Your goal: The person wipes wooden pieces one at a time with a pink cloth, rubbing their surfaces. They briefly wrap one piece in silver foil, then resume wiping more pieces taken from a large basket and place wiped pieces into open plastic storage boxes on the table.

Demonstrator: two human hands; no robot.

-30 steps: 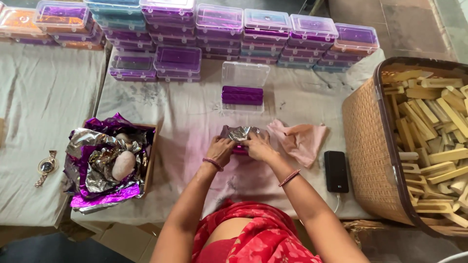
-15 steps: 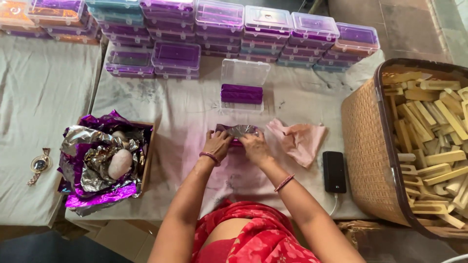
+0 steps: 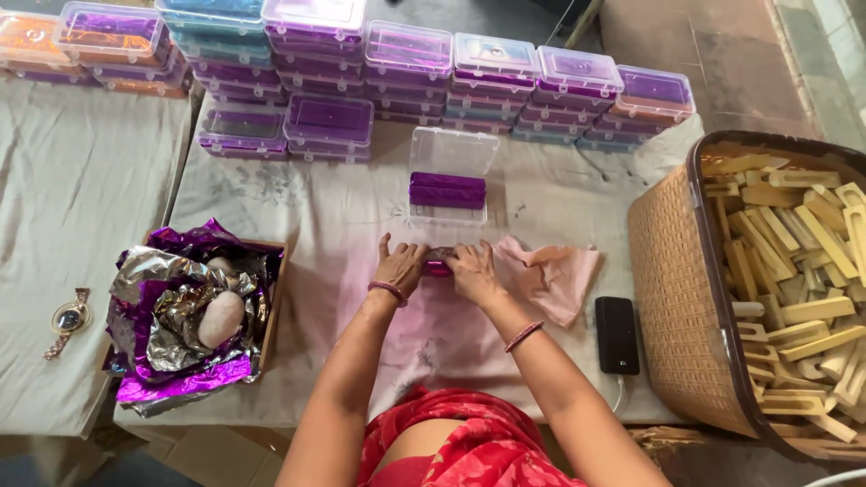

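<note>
My left hand [image 3: 400,267] and my right hand [image 3: 471,271] press down side by side on a small purple foil-wrapped piece [image 3: 437,267] on the cloth-covered table [image 3: 316,216]. Only a sliver of the foil shows between my fingers. Just beyond my hands stands an open clear plastic box [image 3: 448,176] with purple wrapped bars inside. A pink cloth [image 3: 550,278] lies right beside my right hand.
A cardboard box of purple and silver foil sheets [image 3: 189,316] sits at the left, a wristwatch [image 3: 69,317] farther left. Stacks of closed clear boxes [image 3: 406,68] line the far edge. A black phone [image 3: 617,334] and a brown basket of pale bars [image 3: 785,289] are at the right.
My hands have lowered the foil piece to the table and flattened over it; the silver foil seen between my fingers before is now mostly covered.
</note>
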